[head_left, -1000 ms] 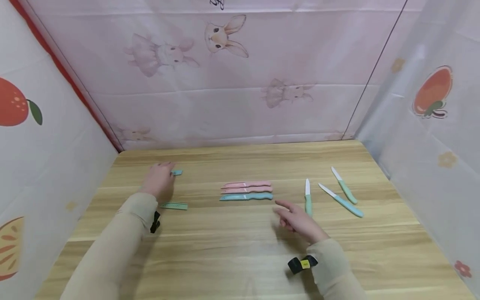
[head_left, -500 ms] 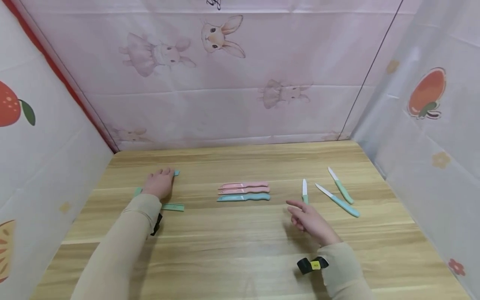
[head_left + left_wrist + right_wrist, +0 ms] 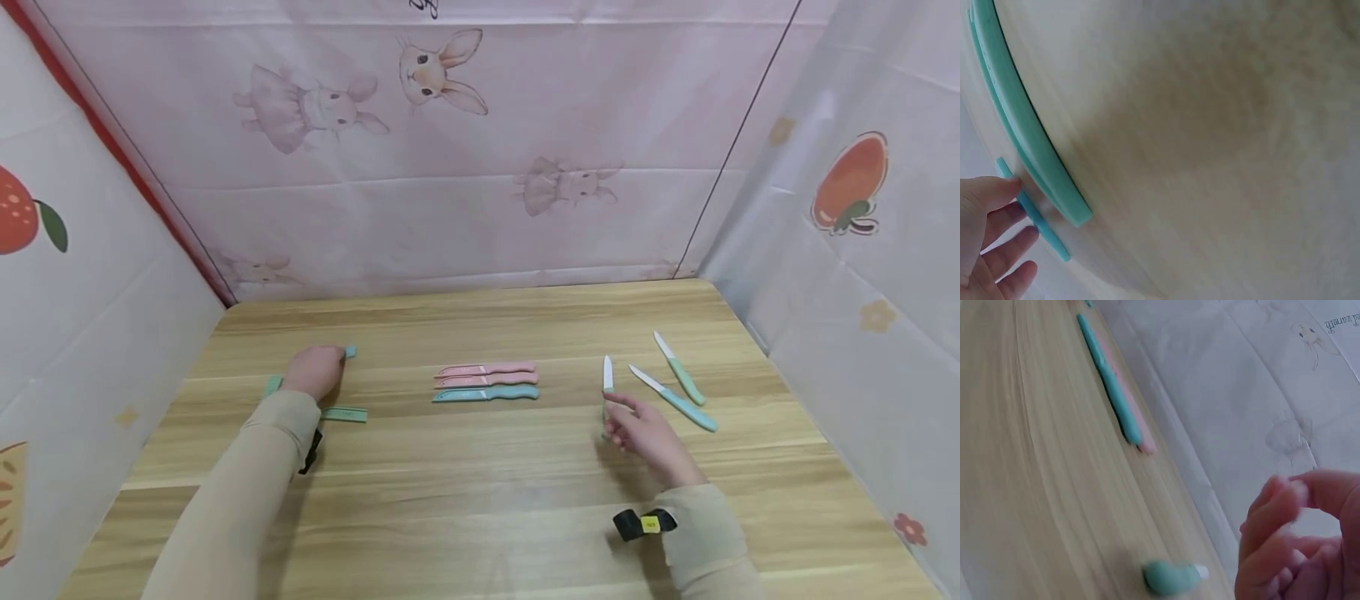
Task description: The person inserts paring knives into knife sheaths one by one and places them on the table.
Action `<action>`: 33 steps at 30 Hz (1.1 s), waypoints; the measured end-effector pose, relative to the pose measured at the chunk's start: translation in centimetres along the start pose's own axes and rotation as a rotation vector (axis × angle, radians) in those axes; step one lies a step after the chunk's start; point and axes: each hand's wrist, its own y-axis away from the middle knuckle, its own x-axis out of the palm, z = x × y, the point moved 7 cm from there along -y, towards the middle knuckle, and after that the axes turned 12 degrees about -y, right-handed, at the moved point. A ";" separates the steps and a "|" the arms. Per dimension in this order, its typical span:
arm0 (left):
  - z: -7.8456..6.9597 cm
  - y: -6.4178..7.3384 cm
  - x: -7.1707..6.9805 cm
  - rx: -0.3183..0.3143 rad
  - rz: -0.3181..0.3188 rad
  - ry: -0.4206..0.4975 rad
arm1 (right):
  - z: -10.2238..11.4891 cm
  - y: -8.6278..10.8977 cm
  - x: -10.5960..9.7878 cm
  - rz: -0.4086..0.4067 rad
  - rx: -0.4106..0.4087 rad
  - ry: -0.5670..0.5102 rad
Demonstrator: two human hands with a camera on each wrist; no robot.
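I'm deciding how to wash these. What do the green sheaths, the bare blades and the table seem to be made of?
Green sheaths: probably hard plastic, smooth with a soft sheen, judging by the even colour and neat edges.
Bare blades: perhaps smooth ceramic, given their plain white, though coated metal is possible.
Table: wood or wood-look laminate, smooth and faintly glossy; grain streaks show.

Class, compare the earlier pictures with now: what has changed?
The right hand moved right to a green knife, hiding its handle, apparently holding nothing. The left hand drew its fingers in, pinching the blue cover. The other knives stayed put.
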 end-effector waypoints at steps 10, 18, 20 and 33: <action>0.6 0.8 -0.4 -0.007 -0.013 0.091 | 2.4 0.5 -7.2 -0.270 -0.142 0.598; 0.5 1.0 -0.3 -0.008 0.020 0.128 | 0.9 0.3 -10.1 -0.247 -0.029 0.735; 0.3 1.0 -0.4 0.018 0.020 0.099 | 0.8 0.3 -10.4 -0.241 -0.022 0.766; 0.0 1.8 -0.9 0.006 0.063 0.074 | -0.1 0.0 -9.8 -0.194 0.028 0.797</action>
